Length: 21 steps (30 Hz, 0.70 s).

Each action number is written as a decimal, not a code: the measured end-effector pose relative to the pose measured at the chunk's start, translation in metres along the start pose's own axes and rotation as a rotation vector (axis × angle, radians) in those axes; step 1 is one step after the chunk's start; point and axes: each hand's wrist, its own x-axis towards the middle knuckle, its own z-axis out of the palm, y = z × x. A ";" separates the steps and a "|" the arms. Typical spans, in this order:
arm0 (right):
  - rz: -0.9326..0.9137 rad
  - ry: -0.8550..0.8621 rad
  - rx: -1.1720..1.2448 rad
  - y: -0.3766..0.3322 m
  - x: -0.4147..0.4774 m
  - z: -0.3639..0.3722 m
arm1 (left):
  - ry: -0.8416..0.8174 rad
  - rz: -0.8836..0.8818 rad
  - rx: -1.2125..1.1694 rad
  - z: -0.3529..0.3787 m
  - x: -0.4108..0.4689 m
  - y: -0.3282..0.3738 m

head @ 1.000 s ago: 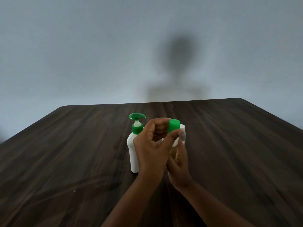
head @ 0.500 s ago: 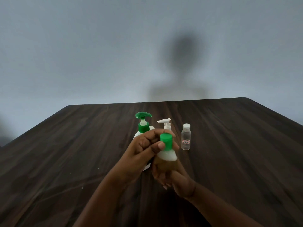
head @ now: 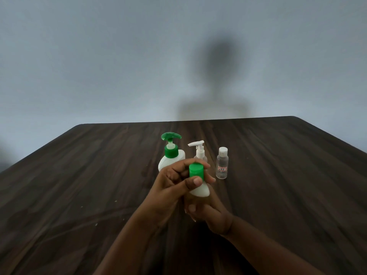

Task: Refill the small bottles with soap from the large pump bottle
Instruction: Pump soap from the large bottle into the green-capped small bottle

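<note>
so both hands are up over the dark wood table (head: 79, 185), working on one small white bottle (head: 199, 190). the right hand (head: 208, 211) holds the body from underneath, fingers curled round it, and the left hand (head: 170, 187) has thumb and fingers pinched round the green cap (head: 196, 170) — cap's sitting on the neck, can't tell how tight. behind them the large pump bottle (head: 170, 159), white with a green pump head, stands upright. just right of it there's a small clear pump bottle (head: 199, 151), its lower part hidden by the fingers, then a small clear screw-cap bottle (head: 222, 165) with a red-edged label — also upright, standing apart.
</note>
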 end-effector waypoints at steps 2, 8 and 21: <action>-0.003 -0.067 -0.058 0.001 0.001 -0.001 | -0.041 -0.001 0.009 -0.006 -0.002 0.002; -0.161 0.153 -0.210 -0.005 0.014 0.004 | 0.066 0.161 0.073 -0.025 -0.005 0.022; 0.202 0.553 -0.889 0.022 0.033 -0.028 | 0.819 0.251 0.363 -0.126 0.026 -0.021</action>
